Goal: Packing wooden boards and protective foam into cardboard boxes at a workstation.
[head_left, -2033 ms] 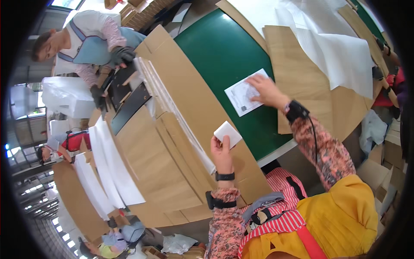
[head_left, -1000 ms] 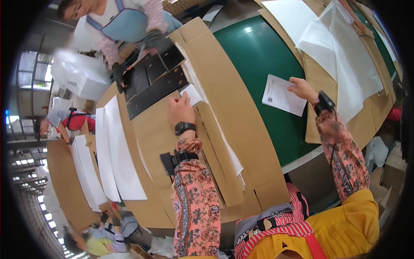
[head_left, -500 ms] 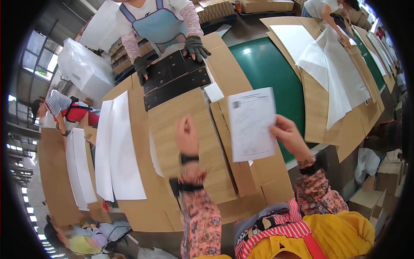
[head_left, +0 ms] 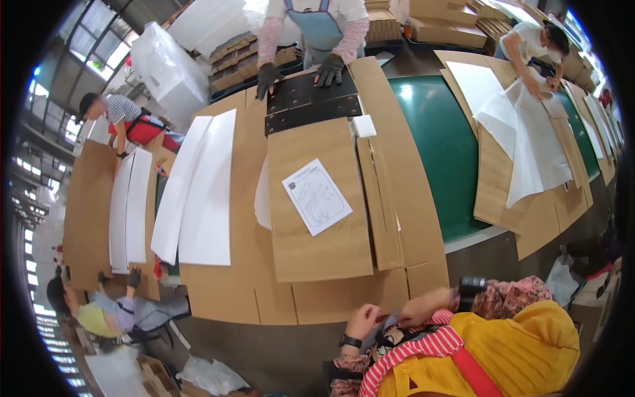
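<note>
— Looking for the printed sheet: where?
— Lay flat, face up, on the wooden panel, about its middle, well apart from both hands.
— Pointed which way?
— Ran with its long axis roughly away from the wearer, but skewed: far end leaned to the left, near end to the right. Sat crooked against the panel's edges.
— And the panel's own long axis?
— Stretched straight from the near edge toward the black boards at the far end, nearly touching them. Rested on the flattened cardboard carton.
— Anything held in that carton?
— Lay opened out flat, flaps spread, so nothing enclosed. Carried only the panel, the black boards and a small white card just beside the boards' right end. Overlapped at the left by long white foam sheets.
— Left hand?
— Hung close to the chest, below the carton's near edge, fingers curled loosely inward. Touched no part of the sheet. Impossible to tell whether anything was pinched.
— Right hand?
— Stayed near the striped garment, just beside the left, fingers bent and partly hidden. Impossible to tell there too.
— Other hands?
— Two dark gloved hands of a co-worker, pressed flat on the far edge of the black boards.
— To the right?
— Green belt, then more cardboard with white sheets.
</note>
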Tool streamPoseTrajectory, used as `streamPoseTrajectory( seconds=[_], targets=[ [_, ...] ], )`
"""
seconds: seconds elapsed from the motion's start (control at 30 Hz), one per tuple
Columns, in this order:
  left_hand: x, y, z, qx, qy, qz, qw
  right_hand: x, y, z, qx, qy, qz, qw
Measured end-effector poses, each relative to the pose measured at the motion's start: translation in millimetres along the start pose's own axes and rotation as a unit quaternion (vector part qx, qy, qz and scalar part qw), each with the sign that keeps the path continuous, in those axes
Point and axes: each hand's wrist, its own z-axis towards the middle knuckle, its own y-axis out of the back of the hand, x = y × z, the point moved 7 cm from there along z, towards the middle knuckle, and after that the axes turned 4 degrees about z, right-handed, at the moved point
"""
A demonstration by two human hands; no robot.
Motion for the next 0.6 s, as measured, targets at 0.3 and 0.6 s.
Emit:
streamPoseTrajectory(
  seconds=[0.3, 0.6],
  targets=[
    [12, -52, -29, -0.146, -0.017, 0.166, 0.975, -52, -98, 2, -0.106, 0.039, -0.307, 0.945],
    [18, -93, -35, -0.178, -0.08, 0.172, 0.965, -17, -82, -36, -0.183, 0.198, -0.309, 0.912]
  ],
)
